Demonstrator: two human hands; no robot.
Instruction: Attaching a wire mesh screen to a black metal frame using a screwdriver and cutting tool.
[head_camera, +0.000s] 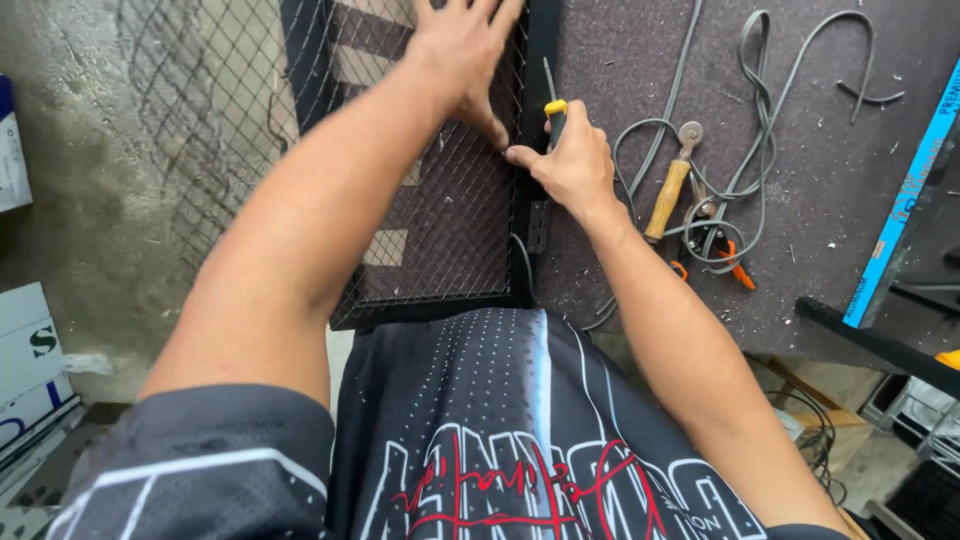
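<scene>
Black frame (541, 60), wire mesh (450, 220): press flat with spread, empty left hand (462, 55); keep right hand (570, 160) clenched on yellow-capped tool (553, 112), driving along frame edge.

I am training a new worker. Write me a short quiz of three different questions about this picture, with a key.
1. True or false: the left hand presses flat on the black wire mesh panel.
2. What does the right hand grip? A) the yellow-and-black handled tool B) the wooden-handled roller tool C) the orange-handled snips
3. Fill in: the grey rubber cord lies in loops on the dark ____ tabletop.

Key: 1 true; 2 A; 3 speckled.
</scene>
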